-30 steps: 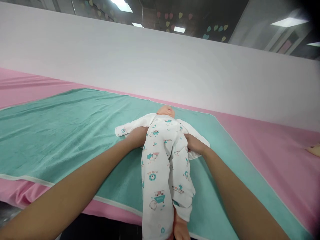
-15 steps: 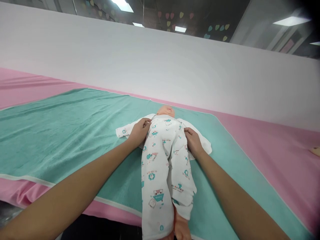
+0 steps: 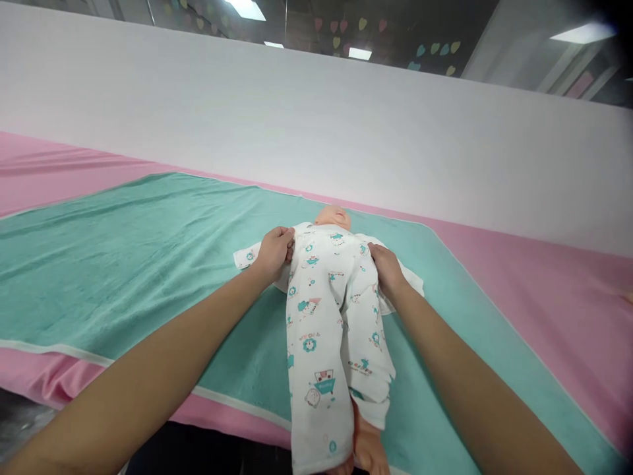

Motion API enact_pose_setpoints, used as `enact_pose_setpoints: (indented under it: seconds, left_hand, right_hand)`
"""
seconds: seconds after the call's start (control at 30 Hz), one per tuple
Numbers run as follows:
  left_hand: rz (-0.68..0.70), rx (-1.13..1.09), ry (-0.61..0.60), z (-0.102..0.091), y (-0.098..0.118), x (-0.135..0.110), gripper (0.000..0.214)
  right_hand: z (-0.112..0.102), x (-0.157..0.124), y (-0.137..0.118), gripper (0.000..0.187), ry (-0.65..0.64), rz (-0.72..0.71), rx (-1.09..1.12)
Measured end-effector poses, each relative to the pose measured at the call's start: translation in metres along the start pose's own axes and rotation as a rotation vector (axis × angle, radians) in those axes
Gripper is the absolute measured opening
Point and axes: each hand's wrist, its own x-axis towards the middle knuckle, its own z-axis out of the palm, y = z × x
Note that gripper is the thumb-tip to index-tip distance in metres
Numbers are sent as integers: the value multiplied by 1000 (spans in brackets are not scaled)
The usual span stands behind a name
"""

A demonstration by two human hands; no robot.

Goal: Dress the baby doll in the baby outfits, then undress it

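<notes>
A baby doll [image 3: 334, 216] lies on its back on a teal towel [image 3: 123, 251], head away from me, one bare foot [image 3: 368, 452] at the near edge. It wears white printed trousers [image 3: 331, 330] and a white top. My left hand [image 3: 273, 254] is closed on the trousers' waistband at the doll's left side. My right hand [image 3: 386, 267] grips the waistband on the other side, fingers curled into the cloth.
The towel covers a pink sheet [image 3: 544, 290] on a table whose near edge runs along the bottom left. A white partition [image 3: 316, 132] stands behind the table. A small pale object [image 3: 628, 297] shows at the far right edge.
Both hands have slid up along the doll's sides, from its hips to its waist, drawing the trousers' waistband higher toward the chest.
</notes>
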Motion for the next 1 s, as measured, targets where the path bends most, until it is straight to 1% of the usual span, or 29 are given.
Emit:
enact_pose_setpoints:
  seconds: [0.07, 0.13, 0.2, 0.3, 0.37, 0.4, 0.53, 0.57, 0.6, 0.67, 0.73, 0.8, 0.83, 0.9, 0.93, 1.0]
  left_hand:
    - [33, 101, 9, 1, -3, 1, 25]
    - [125, 292, 4, 2, -7, 2, 22]
    - [209, 441, -9, 2, -11, 3, 20]
    - [237, 479, -22, 3, -15, 4, 24]
    - [263, 506, -15, 5, -15, 4, 25]
    - [297, 540, -4, 6, -15, 4, 26]
    - [541, 724, 93, 11, -12, 7, 24]
    - [574, 747, 114, 12, -11, 9, 23]
    - [574, 749, 116, 12, -11, 11, 22]
    - [501, 687, 68, 10, -12, 18, 23]
    - [391, 589, 24, 8, -12, 23, 28]
    - [320, 552, 48, 7, -13, 26, 32]
    - [315, 577, 66, 7, -13, 27, 32]
    - [370, 685, 76, 8, -14, 26, 26]
    - [413, 742, 75, 9, -14, 25, 23]
    - [485, 830, 77, 9, -15, 21, 20]
  right_hand:
    - [2, -2, -2, 35, 26, -7, -37]
    - [3, -5, -5, 32, 54, -27, -76]
    - [3, -8, -9, 25, 67, -78, -99]
    - [0, -6, -18, 20, 61, -221, -118]
    - [0, -2, -27, 21, 10, -303, -109]
    - [0, 2, -32, 22, -31, -324, -97]
    - [2, 17, -50, 23, -220, -343, -77]
    - [3, 21, -53, 23, -264, -354, -79]
    - [4, 25, -54, 25, -305, -356, -84]
    - [6, 33, -54, 28, -337, -313, -102]
    - [9, 39, -51, 30, -303, -215, -101]
    - [13, 45, -46, 32, -256, -128, -62]
    - [16, 47, -44, 32, -240, -110, -46]
    - [21, 48, -41, 30, -195, -123, -59]
    - [23, 47, -39, 29, -152, -143, -78]
    - [26, 41, -34, 25, -23, -188, -92]
